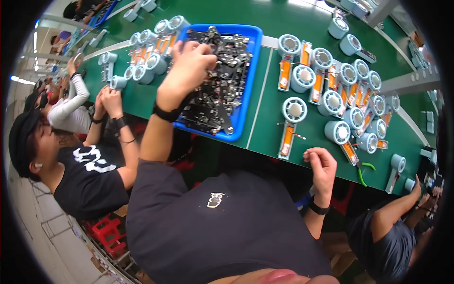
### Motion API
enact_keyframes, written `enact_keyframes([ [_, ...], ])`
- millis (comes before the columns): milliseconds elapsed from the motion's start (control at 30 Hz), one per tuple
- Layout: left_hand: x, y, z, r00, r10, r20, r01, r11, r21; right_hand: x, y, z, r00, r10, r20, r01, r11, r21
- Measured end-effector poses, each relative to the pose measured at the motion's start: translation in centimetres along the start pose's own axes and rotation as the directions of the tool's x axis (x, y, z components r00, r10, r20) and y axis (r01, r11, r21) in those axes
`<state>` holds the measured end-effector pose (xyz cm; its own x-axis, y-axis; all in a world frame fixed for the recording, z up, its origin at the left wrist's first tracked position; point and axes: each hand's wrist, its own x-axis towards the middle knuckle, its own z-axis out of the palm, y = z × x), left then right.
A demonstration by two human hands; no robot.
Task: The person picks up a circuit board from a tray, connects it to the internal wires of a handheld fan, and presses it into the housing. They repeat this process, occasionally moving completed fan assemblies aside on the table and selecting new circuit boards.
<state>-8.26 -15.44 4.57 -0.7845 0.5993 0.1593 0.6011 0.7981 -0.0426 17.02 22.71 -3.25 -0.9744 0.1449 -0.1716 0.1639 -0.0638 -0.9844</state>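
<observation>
My left hand (193, 66) reaches into a blue plastic tray (248, 94) heaped with small black circuit boards (208, 102). Its fingers curl down onto the boards, and whatever they pinch is hidden beneath them. Close to the table's front edge, my right hand (322, 169) hovers with its fingers loosely curled in, and nothing shows in it. Just beyond it lies a light blue handheld fan (294, 110), its handle (286, 141) opened to an orange-wrapped battery with thin wires. Several similar opened fans (332, 102) crowd together on the right.
Green-handled cutters (363, 174) lie at the table's front edge on the right. More fans (142, 73) stand left of the tray on the green table (259, 118). A co-worker in a black cap (80, 165) sits at left, another person (385, 232) at right. A metal post (406, 83) crosses the far right.
</observation>
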Motion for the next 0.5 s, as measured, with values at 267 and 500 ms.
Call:
enact_keyframes([
  [267, -0.4, 8.5, -4.3, 0.988, 0.151, -0.033, -0.125, 0.657, -0.744, 1.6, -4.5, 4.4, 0.992, -0.090, -0.094, 0.063, 0.966, -0.252],
  [500, -2.1, 16.4, 0.6, 0.982, 0.131, -0.134, -0.187, 0.633, -0.751, 4.3, -4.6, 4.2, 0.895, -0.412, 0.168, 0.414, 0.633, -0.654],
])
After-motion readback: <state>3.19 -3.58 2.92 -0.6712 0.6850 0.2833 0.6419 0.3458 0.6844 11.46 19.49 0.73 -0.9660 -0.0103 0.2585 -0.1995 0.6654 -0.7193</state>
